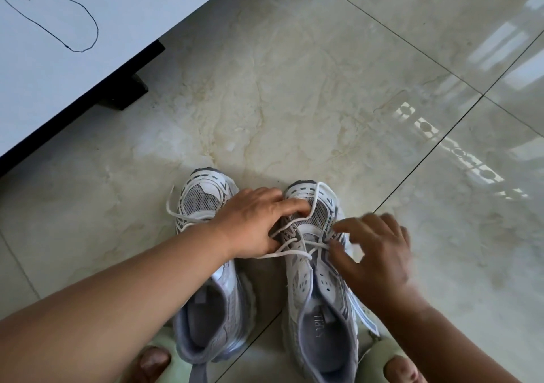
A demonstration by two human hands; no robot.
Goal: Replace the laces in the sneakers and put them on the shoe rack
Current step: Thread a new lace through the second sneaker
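Fingers (347,253) blurred over lace (290,253)

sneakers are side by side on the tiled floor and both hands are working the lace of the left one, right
Not quite. The head view shows both the left hand and the right hand at the lace of the right sneaker, not the left sneaker. They do sit side by side on the tiled floor.

Sneakers (318,265) are white and grey with grey mesh toes, purplish-grey lining, and off-white laces (294,253). Floor (294,88) is glossy beige marble-veined tile with dark grout lines. Slippers (379,353) are pale green.
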